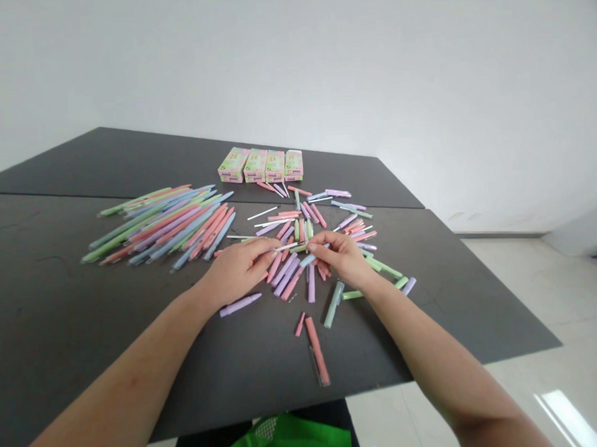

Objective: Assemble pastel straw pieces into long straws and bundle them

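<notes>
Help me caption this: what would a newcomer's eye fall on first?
Probably the pile of pastel pens on the left of the table. Then the left hand and right hand, close together among scattered pen parts. Behind those, four pink-and-green boxes stand in a row.

1 view only: head-worn cam, looks fwd & down over desk (34, 337); forearms (155, 354) nearest lens, wall (320, 62) in bkgd.

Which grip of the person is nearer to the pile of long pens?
Left. The left grip is close beside the pen pile, on its right; the right grip is farther right, among loose pieces.
</notes>
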A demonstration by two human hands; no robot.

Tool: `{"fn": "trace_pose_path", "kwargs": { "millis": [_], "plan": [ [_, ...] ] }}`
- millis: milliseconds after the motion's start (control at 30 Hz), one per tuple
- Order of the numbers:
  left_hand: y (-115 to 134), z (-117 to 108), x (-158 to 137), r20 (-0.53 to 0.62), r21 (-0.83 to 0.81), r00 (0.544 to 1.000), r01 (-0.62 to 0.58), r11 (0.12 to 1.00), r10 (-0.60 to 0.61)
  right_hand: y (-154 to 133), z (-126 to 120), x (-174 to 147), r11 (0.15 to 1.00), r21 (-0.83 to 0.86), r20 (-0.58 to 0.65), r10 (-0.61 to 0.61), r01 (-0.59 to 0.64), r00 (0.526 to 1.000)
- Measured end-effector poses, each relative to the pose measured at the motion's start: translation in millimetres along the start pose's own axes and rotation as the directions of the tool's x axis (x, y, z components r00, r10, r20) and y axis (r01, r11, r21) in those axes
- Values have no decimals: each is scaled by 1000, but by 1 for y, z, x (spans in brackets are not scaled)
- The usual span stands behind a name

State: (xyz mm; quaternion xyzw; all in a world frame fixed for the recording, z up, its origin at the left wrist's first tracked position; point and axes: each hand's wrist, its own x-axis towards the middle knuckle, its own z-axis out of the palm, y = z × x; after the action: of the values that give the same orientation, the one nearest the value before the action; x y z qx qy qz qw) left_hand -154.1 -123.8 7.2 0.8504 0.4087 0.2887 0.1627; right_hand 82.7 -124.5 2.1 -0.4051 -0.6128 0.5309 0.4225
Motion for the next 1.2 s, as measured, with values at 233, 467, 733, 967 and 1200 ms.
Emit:
{"fn": "trace_pose_path", "kwargs": {
  "millis": [233,467,733,967,1200],
  "plan": [
    [1,-1,0,13,9,1000,21,1000,-22,-6,-2,-5,912,-382,55,-137,148,989],
    [-2,0,0,12,40,1000,21,999,-22,-7,0,-6,734,-593,312,-170,331,935],
    [-1,0,0,15,34,999,27,999,-28,1,2,-4,707,-619,353,-139,342,925],
    [0,-2,0,11,30,999,35,999,-35,-8,1,-4,771,-535,311,-200,345,929],
    [2,-3,-1,17,25,999,34,999,-34,-18,2,-15,889,-304,298,-254,343,920]
  ]
}}
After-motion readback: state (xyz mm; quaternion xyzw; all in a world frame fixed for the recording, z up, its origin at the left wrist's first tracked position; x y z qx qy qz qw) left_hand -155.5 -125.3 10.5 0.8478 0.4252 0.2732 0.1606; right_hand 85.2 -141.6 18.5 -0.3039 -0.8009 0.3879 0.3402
